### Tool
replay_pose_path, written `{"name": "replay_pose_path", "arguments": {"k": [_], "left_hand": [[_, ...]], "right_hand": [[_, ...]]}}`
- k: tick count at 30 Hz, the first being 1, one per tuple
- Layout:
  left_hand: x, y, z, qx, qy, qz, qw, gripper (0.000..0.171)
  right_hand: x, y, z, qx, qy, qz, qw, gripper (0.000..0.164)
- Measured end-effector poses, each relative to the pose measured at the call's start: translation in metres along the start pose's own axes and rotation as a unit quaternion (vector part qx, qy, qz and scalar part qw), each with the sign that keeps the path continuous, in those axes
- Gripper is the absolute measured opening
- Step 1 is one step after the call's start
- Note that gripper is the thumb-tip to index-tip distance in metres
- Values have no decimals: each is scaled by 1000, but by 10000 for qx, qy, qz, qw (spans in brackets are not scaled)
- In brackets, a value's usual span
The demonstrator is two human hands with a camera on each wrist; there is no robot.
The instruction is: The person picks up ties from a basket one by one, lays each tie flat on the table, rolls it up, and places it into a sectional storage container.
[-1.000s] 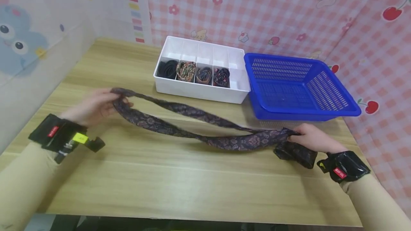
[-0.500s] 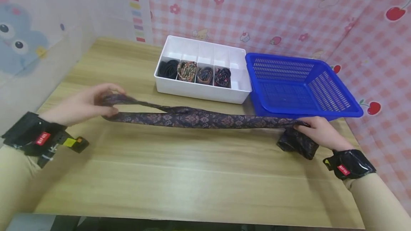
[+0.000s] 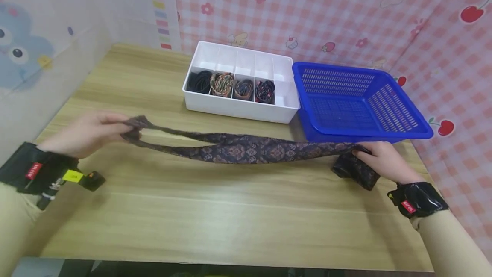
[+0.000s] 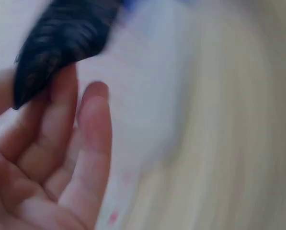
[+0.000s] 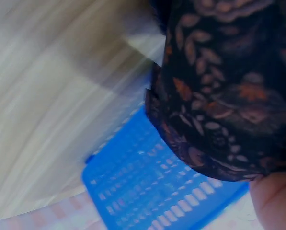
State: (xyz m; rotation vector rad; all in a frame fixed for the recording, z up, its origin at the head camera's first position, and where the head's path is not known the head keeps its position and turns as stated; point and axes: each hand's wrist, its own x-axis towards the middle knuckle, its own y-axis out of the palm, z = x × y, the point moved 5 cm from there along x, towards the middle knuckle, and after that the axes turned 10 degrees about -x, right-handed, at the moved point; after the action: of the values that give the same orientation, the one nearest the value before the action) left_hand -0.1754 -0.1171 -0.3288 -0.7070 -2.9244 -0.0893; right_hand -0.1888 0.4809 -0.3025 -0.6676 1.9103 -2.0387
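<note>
A dark necktie [image 3: 250,149] with a floral pattern stretches between my two hands above the table, sagging a little in the middle. My left hand [image 3: 92,134] pinches its folded left end, from which two strands run to the right and meet. In the left wrist view the dark cloth [image 4: 61,43] sits between thumb and fingers. My right hand [image 3: 384,161] grips the other end, and a wide folded part [image 3: 357,172] hangs below it. That patterned cloth [image 5: 224,96] fills much of the right wrist view and hides most of the hand.
A white divided box [image 3: 238,108] stands at the back of the wooden table [image 3: 230,221], with several rolled ties [image 3: 221,84] in its front compartments. Right beside it is a blue plastic basket [image 3: 365,134]. Patterned cloth walls [image 3: 326,16] enclose the back and sides.
My left hand has moved left with its end of the necktie. The tie pulled nearly straight half a second ago and now sags slightly. The right hand has shifted only a little.
</note>
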Motion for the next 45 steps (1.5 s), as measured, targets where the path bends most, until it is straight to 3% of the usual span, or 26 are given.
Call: {"name": "replay_pose_path", "arguments": {"k": [1,2,3,4,6,7,8,9,10,12,13,15,16,17,18,19,20,22,23,27,30,33,34,37,40,45], "left_hand": [[0,5,-3,-1241,259,484,9908,31],[0,12,-7,-2339,558,1075,9647,36],[1,19,-12,-3230,736,1675,9285,39],[1,25,-18,-3728,898,2092,8996,40],[3,36,-29,-4201,994,2496,8668,40],[4,41,-34,-4444,924,2543,8540,40],[5,44,-38,-4560,881,2509,8493,41],[5,46,-41,-4626,746,2371,8510,41],[4,46,-42,-4572,618,2158,8606,42],[3,40,-40,-4342,423,1686,8839,46],[2,36,-37,-4022,322,1436,9037,48],[0,23,-29,-2945,226,987,9503,45],[0,17,-25,-2157,188,713,9737,41],[0,11,-21,-1237,68,432,9914,38],[0,7,-19,-289,-123,312,9990,33],[-1,2,-16,699,-406,189,9966,30],[0,-1,-13,1563,-619,148,9857,27],[0,-5,-8,2889,-1110,206,9507,27],[1,-6,-5,3252,-1274,313,9365,31],[6,-12,6,3557,-1166,439,9262,39],[7,-19,14,3813,-921,432,9188,41],[3,-27,21,4076,-930,351,9077,40],[1,-30,24,4164,-993,325,9032,39],[-5,-38,30,4317,-1257,287,8928,32],[-9,-44,37,4361,-1504,304,8867,25],[-13,-50,44,4137,-1537,120,8973,25]], "right_hand": [[-1,1,-2,-13,23,-30,10000,18],[-2,1,-3,-16,16,-65,10000,19],[-2,2,-3,-12,14,-94,10000,21],[-3,2,-4,-16,33,-110,9999,23],[-4,2,-3,-49,54,-174,9998,25],[-5,1,-2,-123,44,-255,9996,26],[-6,1,-1,-217,6,-381,9990,28],[-7,-1,-1,-348,-41,-538,9979,30],[-8,-2,0,-504,-116,-717,9961,33],[-10,-4,1,-851,-264,-1006,9909,39],[-11,-4,0,-1003,-318,-1095,9884,41],[-13,-4,-4,-1176,-339,-1110,9863,45],[-14,-4,-6,-1238,-329,-1079,9859,46],[-16,-3,-9,-1268,-294,-1033,9861,46],[-17,-4,-12,-1290,-290,-1026,9859,45],[-19,-4,-15,-1328,-303,-1080,9848,44],[-22,-5,-17,-1373,-355,-1175,9829,42],[-26,-9,-19,-1544,-554,-1530,9745,33],[-29,-9,-20,-1648,-647,-1702,9694,29],[-38,-10,-24,-2049,-812,-2405,9453,30],[-47,-7,-35,-2286,-560,-2498,9393,31],[-59,-1,-53,-2350,-98,-2149,9479,36],[-63,2,-60,-2245,154,-1873,9562,36],[-75,13,-79,-1694,966,-924,9764,31],[-79,21,-87,-881,1576,-323,9830,28],[-54,30,-71,276,1258,-125,9916,28]]}}
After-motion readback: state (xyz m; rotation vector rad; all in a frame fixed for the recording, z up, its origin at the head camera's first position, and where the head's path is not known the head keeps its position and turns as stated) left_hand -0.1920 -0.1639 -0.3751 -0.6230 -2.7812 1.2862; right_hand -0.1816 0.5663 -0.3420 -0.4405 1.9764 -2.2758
